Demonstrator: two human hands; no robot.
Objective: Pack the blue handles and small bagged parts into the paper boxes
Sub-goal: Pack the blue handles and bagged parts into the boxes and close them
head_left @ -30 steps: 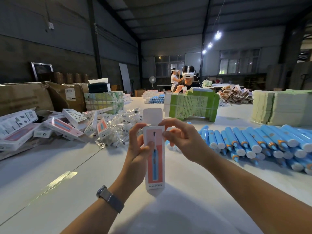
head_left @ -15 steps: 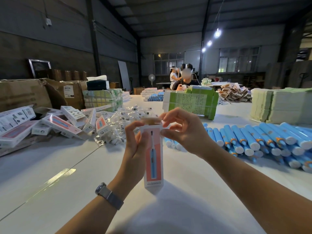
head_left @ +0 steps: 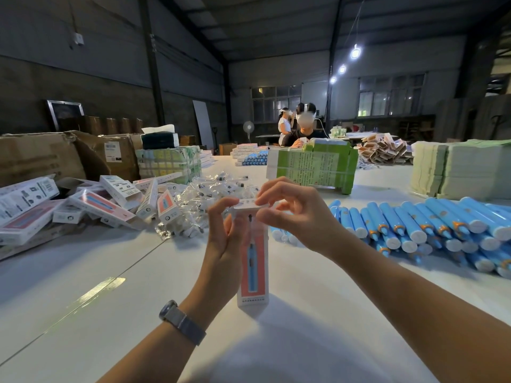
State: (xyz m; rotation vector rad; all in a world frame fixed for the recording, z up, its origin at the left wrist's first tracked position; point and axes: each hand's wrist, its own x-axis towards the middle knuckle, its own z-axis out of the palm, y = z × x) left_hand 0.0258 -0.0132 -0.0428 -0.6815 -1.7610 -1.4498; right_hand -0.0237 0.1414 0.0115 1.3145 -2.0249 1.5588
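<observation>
The box (head_left: 253, 268) stood upright on the white table (head_left: 83, 272), right in front. The left hand (head_left: 224, 244) gripped its side. The right hand (head_left: 297, 214) pinched the top flap (head_left: 249, 205) down. Blue handles (head_left: 420, 230) lay piled to the right. Small bagged parts (head_left: 204, 200) and more boxes (head_left: 91, 203) lay to the left.

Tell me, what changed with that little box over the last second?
The top flap, upright a second ago, has been folded down flat by the right hand. The left hand still holds the paper box upright. The blue handles and the packed boxes lie as before.
</observation>
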